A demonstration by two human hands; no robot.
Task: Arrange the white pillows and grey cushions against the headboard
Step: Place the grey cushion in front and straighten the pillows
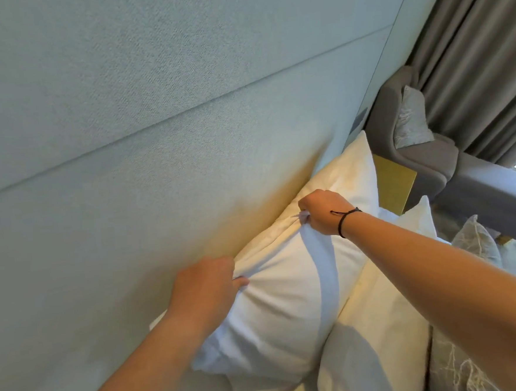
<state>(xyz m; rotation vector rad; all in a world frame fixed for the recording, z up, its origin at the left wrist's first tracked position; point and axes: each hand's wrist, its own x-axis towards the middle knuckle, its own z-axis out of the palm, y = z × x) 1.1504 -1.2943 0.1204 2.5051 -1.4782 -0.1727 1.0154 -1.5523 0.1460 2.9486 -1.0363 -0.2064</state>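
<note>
Gripping the white pillow (pixel 288 300) at its top edge, your left hand (pixel 206 286) and right hand (pixel 325 212) both have a clenched grip on bunched fabric. It leans against the headboard (pixel 125 143); grey cushions (pixel 473 241) lie right, beside another pillow (pixel 381 324).

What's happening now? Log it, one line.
left hand grips white pillow | right hand pinches top edge | against headboard
</note>
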